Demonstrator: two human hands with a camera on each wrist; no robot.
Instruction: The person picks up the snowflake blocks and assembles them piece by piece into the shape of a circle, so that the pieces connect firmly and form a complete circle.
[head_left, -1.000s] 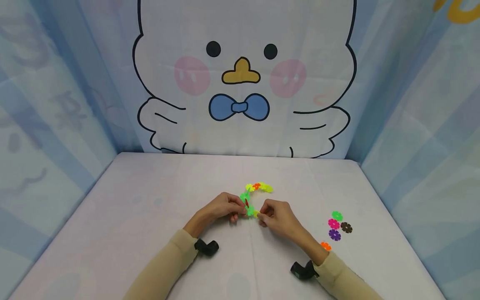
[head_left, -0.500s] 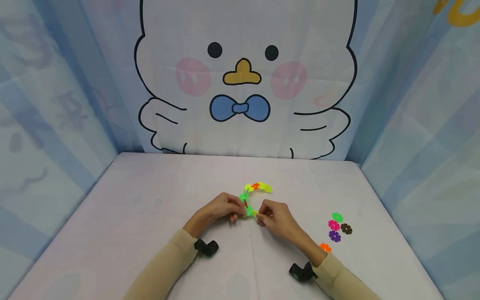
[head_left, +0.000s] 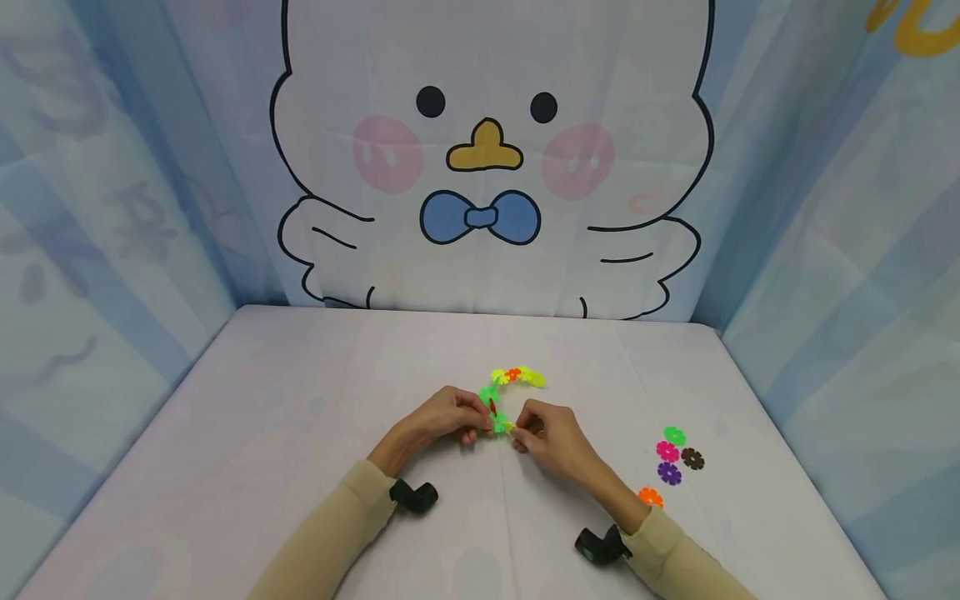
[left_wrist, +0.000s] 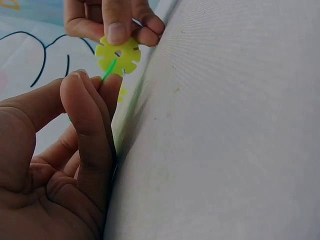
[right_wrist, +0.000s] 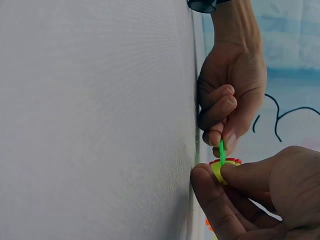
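Observation:
My left hand (head_left: 453,414) pinches a green notched disc (head_left: 500,424) at the near end of a curved chain of flower-shaped interlocking discs. Between the fingertips of my right hand (head_left: 553,433) is a yellow notched disc (left_wrist: 118,54). In the left wrist view the yellow disc stands face-on, and the green disc's edge meets it near one slot. The right wrist view shows the green disc (right_wrist: 222,151) upright against the yellow one, with a red disc behind. From the left hand the chain curves away through green, red, yellow and orange discs to a yellow end disc (head_left: 537,380).
Loose discs lie on the table to the right: green (head_left: 675,436), pink (head_left: 667,451), brown (head_left: 693,458), purple (head_left: 670,473) and orange (head_left: 650,497), the last close to the right forearm. A printed curtain (head_left: 480,275) stands behind the white table (head_left: 337,358).
The right hand has shifted slightly left, bringing the yellow disc closer against the green one. The left hand stays almost still, and the chain keeps its curve.

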